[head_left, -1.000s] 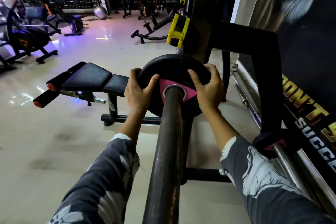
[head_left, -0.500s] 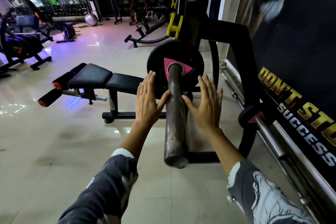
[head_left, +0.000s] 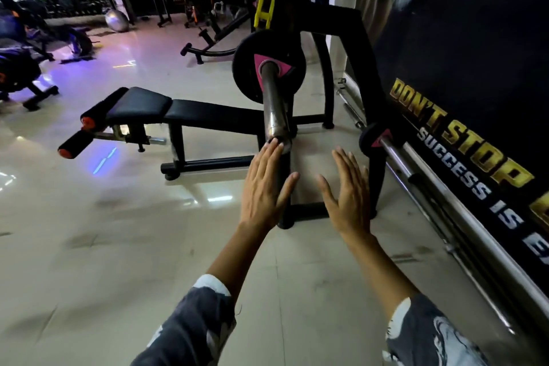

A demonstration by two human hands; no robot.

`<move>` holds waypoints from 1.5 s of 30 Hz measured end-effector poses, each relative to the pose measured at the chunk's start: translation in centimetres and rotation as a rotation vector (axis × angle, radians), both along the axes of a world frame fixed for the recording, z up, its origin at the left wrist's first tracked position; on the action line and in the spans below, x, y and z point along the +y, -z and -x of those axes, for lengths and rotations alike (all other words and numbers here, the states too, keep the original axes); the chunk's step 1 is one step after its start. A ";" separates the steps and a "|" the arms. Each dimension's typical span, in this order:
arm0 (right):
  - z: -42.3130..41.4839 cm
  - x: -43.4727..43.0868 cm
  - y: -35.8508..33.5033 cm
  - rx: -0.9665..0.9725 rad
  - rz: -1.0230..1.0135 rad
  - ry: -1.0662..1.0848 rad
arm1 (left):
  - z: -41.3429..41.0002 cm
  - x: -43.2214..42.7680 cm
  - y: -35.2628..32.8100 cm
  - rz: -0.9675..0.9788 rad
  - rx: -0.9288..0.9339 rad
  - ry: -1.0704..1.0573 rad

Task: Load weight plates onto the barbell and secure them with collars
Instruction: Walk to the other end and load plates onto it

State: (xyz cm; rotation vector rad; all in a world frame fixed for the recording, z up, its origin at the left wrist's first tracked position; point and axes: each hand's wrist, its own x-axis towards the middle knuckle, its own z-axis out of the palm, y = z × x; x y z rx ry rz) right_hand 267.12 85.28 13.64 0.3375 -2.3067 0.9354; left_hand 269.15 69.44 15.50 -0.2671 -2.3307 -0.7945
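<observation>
One black weight plate [head_left: 246, 68] sits at the far end of the barbell sleeve [head_left: 274, 107]; left hand [head_left: 264, 187] and right hand [head_left: 347, 196] hover either side of the sleeve's near tip, fingers [head_left: 341, 163] straight, holding nothing, so fetching a collar or another plate seems next.

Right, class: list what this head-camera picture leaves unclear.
Head view: the barbell beyond the weight plate, hidden by that plate.
Head view: whether the left hand touches the barbell's end; they merely overlap.
Head view: the wall slogan, cut off by the right edge.
</observation>
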 end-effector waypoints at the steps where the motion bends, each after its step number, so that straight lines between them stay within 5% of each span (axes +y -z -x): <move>1: -0.7 0.8 0.7 -0.022 -0.011 0.010 | -0.6 1.0 0.7 0.002 -0.026 0.027; 13: 0.3 15.0 7.9 -0.361 -0.189 0.229 | 3.8 14.1 8.9 0.127 -0.466 0.190; 24: 17.7 30.4 13.4 -0.539 -0.289 0.201 | 22.5 30.1 15.8 0.161 -0.677 0.122; 33: 37.8 35.4 17.6 -0.624 -0.270 0.104 | 39.3 33.3 20.8 0.005 -0.797 -0.052; 37: 46.6 35.8 21.5 -0.588 -0.356 0.107 | 47.9 33.4 25.4 -0.341 -0.875 -0.168; 40: 52.8 36.2 25.3 -0.663 -0.238 0.104 | 53.8 33.1 29.4 -0.644 -0.816 -0.213; 45: 60.2 36.2 28.8 -0.693 0.409 -0.019 | 59.7 32.1 32.5 -0.824 -0.543 -0.063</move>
